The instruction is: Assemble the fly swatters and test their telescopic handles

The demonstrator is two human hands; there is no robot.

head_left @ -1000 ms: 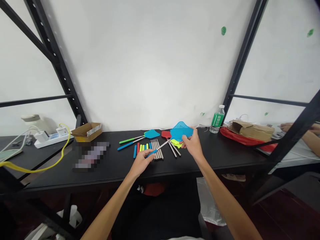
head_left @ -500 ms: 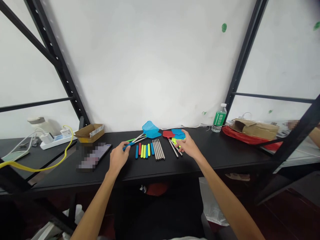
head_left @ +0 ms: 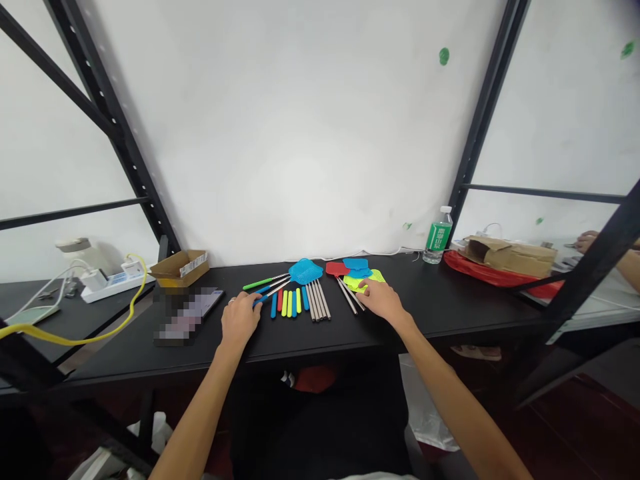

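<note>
My left hand [head_left: 240, 319] is closed on the blue handle of a fly swatter [head_left: 270, 293], whose blue mesh head [head_left: 306, 270] lies flat on the black table. Other assembled swatters lie under and beside it, one with a green handle [head_left: 257, 283]. My right hand [head_left: 384, 301] rests on the yellow swatter heads [head_left: 373, 275], its fingers curled together at their near edge. Red [head_left: 337, 269] and blue [head_left: 355, 264] heads lie beside these. Between my hands are a row of loose coloured grips [head_left: 289, 303], several metal rods [head_left: 318, 301] and a few more rods [head_left: 349, 295].
A small open cardboard box [head_left: 180, 268], a phone [head_left: 193, 317] and a white power strip [head_left: 117, 283] are at the left. A water bottle [head_left: 438, 237] stands at the back right, near a torn carton [head_left: 510, 257] on red plastic. Another person's hand [head_left: 587, 241] shows at far right.
My left hand has lowered the blue swatter onto the table, its head now nearer. My right hand has come down onto the yellow heads, and its spread fingers have drawn together.
</note>
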